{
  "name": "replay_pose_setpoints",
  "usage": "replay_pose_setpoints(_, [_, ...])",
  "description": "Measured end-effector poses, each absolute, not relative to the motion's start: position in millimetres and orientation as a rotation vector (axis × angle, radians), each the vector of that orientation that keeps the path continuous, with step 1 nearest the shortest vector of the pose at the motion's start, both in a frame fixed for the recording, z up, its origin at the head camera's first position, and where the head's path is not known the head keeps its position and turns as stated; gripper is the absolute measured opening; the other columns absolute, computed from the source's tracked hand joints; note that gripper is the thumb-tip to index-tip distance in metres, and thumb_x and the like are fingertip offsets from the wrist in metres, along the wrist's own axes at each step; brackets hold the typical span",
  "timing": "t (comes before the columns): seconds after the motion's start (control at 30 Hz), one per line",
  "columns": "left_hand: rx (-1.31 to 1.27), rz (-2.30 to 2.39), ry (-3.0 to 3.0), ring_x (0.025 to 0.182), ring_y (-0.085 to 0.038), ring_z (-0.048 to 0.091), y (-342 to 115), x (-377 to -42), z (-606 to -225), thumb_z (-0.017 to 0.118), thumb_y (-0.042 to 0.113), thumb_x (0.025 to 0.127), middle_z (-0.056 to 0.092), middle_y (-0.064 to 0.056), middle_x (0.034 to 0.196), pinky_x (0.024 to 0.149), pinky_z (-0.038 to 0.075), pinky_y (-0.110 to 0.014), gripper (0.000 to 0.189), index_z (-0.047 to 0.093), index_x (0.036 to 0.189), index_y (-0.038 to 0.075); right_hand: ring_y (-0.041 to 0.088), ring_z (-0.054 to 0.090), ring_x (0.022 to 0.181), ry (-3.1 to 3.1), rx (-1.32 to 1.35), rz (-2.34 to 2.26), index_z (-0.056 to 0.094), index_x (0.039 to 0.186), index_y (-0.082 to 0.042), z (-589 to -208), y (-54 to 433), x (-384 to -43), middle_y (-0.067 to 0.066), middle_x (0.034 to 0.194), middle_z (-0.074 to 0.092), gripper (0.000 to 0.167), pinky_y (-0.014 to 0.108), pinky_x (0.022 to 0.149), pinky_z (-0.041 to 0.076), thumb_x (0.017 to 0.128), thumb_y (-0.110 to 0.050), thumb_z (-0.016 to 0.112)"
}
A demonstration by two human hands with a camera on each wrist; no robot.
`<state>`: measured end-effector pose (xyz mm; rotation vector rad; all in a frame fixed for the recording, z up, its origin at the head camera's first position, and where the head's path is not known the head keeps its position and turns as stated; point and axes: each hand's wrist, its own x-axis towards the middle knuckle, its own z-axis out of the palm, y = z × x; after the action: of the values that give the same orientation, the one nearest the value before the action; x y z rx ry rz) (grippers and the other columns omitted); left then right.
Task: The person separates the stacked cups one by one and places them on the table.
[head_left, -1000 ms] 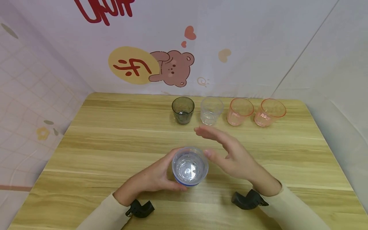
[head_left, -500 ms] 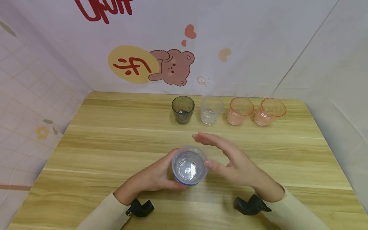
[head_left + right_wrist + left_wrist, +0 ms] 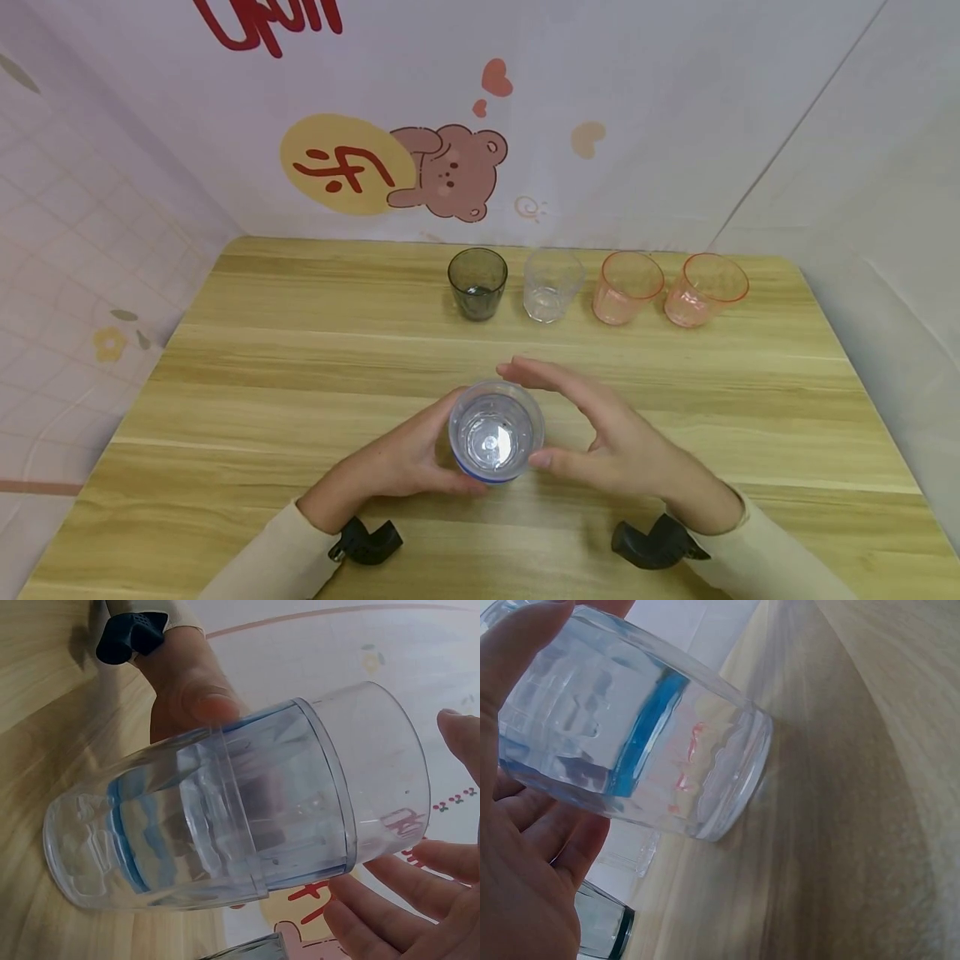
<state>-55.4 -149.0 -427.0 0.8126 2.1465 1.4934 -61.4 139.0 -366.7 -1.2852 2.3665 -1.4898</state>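
My left hand (image 3: 401, 462) grips a stack of nested cups near the middle of the table. From the side in the right wrist view, the stack has a clear cup (image 3: 157, 817) at the bottom, a blue-tinted cup (image 3: 292, 795) within it, and another clear cup (image 3: 382, 765) at the top. The stack's base stands on or just over the table; I cannot tell which. My right hand (image 3: 607, 433) is spread around the stack's right side, fingers curved loosely by the top cup's rim. Its thumb is apart from the cup in the right wrist view.
Along the back of the wooden table (image 3: 300, 367) stand a dark grey cup (image 3: 477, 287), a clear cup (image 3: 551, 292) and two pink cups, the nearer-to-middle pink cup (image 3: 618, 304) and the right-end pink cup (image 3: 690, 307). A printed wall (image 3: 637, 83) rises behind.
My right hand has moved slightly toward me, its fingertips coming down beside the stack's far rim and its thumb lower along the right side. The left hand and the stack hold still.
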Motion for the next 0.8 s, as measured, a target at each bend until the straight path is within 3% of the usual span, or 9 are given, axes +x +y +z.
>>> replay_pose_setpoints(0.57, [0.879,1.491,2.167,0.144,-0.019,0.055,-149,-56,-429,0.098,0.024,0.079,0.061,0.001,0.151,0.13,0.038,-0.052,0.098,0.042,0.16,0.02,0.021,0.051,0.152,2.339,-1.282,-1.472,0.04,0.165,-0.009,-374,134,-56,0.013,0.165,0.053,0.099,0.032,0.126,0.043,0.084,-0.024,0.095])
replay_pose_setpoints(0.8, [0.873,1.517,2.129,0.152,-0.022,0.049,-150,-56,-428,0.097,0.022,0.081,0.054,0.001,0.161,0.132,0.033,-0.056,0.104,0.036,0.165,0.021,0.023,0.055,0.148,2.367,-1.222,-1.454,0.037,0.166,-0.01,-379,131,-51,0.009,0.163,0.054,0.105,0.032,0.126,0.044,0.081,-0.023,0.098])
